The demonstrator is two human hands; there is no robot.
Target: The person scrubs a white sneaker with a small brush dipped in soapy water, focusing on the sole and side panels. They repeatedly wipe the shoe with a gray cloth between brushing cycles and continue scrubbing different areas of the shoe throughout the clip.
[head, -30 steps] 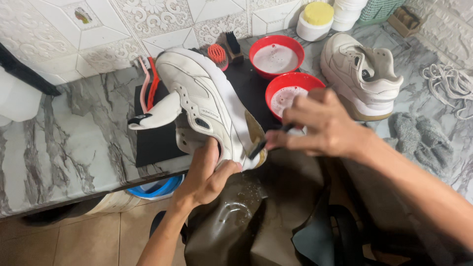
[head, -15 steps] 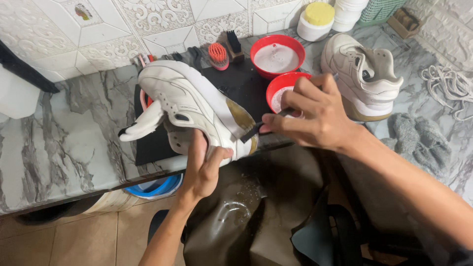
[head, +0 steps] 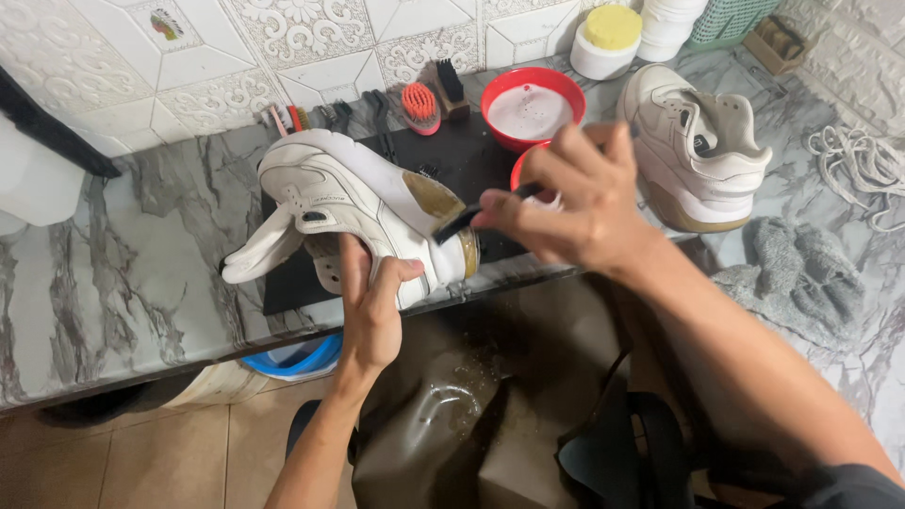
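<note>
My left hand (head: 370, 306) grips a white sneaker (head: 349, 198) from below, holding it on its side over the counter's front edge. The shoe's tan sole (head: 441, 203) faces right. My right hand (head: 575, 203) is shut on a thin dark brush (head: 467, 221) whose tip touches the sole's toe end. Behind my right hand sit two red bowls; the far red bowl (head: 533, 99) holds pale foamy liquid, the near one is mostly hidden.
A second white sneaker (head: 698, 151) stands upright at the right. A black mat (head: 452, 155) lies on the marble counter (head: 123, 273), with brushes (head: 424, 99) along the tiled wall. White laces (head: 863, 165), a grey cloth (head: 797, 273) and tubs (head: 608, 38) lie right. A dark apron covers my lap.
The sneaker has been turned and lowered, its toe now pointing right. My right hand moved down and left, bringing the brush onto the sole.
</note>
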